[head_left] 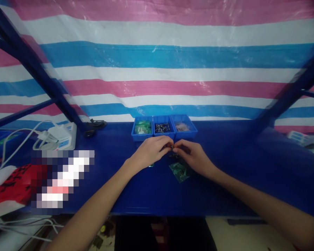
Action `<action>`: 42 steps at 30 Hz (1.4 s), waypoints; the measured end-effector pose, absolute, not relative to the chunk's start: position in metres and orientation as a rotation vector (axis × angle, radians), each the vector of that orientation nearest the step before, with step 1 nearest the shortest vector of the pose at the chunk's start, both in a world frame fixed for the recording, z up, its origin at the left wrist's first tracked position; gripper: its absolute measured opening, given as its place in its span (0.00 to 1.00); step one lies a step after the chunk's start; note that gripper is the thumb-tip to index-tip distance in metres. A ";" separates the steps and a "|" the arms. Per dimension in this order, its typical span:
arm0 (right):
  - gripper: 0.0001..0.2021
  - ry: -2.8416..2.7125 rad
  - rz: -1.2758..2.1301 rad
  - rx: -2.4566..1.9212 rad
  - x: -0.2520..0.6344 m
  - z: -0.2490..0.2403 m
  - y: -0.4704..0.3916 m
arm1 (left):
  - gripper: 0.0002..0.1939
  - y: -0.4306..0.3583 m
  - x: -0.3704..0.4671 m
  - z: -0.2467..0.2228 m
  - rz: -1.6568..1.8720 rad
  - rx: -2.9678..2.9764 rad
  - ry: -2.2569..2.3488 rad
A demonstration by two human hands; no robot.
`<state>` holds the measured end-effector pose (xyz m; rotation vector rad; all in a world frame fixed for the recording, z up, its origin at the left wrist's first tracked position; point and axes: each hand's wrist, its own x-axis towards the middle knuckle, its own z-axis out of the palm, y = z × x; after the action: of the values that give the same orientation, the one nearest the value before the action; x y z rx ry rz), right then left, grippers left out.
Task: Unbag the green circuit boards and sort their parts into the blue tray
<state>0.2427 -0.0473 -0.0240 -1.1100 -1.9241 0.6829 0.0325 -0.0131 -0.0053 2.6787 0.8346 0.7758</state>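
Observation:
My left hand and my right hand meet over the middle of the blue table, each pinching at a small dark part between the fingertips. What that part is, I cannot make out. Just under my fingers lie a few small dark pieces. A green-tinted clear bag with small parts lies flat below my right hand. Beyond the hands stand three joined blue bins: one with green packets, one with small black and silver parts, one with pinkish packets.
At the left are a white power strip with cables, a black item and a red and white bag. Blue frame posts rise at both sides, before a striped sheet. Pale items lie far right.

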 end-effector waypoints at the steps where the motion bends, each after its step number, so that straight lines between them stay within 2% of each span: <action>1: 0.08 -1.938 0.655 -1.114 0.243 -0.023 -0.048 | 0.06 -0.013 0.032 -0.005 0.762 2.691 0.847; 9: 0.05 -1.976 0.358 -1.083 0.244 -0.026 -0.049 | 0.08 -0.012 0.032 -0.005 0.683 2.724 0.919; 13: 0.08 -2.019 0.323 -1.053 0.244 -0.027 -0.050 | 0.09 -0.012 0.034 -0.003 0.641 2.655 0.900; 17: 0.06 -2.023 0.313 -1.058 0.244 -0.026 -0.049 | 0.09 -0.013 0.035 0.000 0.599 2.583 0.893; 22: 0.04 -2.000 0.381 -1.093 0.243 -0.024 -0.049 | 0.11 -0.016 0.036 0.003 0.602 2.609 0.906; 35: 0.05 -1.906 0.676 -1.115 0.241 -0.024 -0.048 | 0.08 -0.017 0.032 -0.005 0.760 2.832 0.922; 42: 0.05 -1.923 0.566 -1.126 0.241 -0.026 -0.049 | 0.09 -0.018 0.033 -0.006 0.680 2.947 0.955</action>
<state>0.2406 -0.0491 -0.0257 -1.1257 -1.9232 0.5664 0.0327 -0.0176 -0.0055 2.9466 0.9546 0.6803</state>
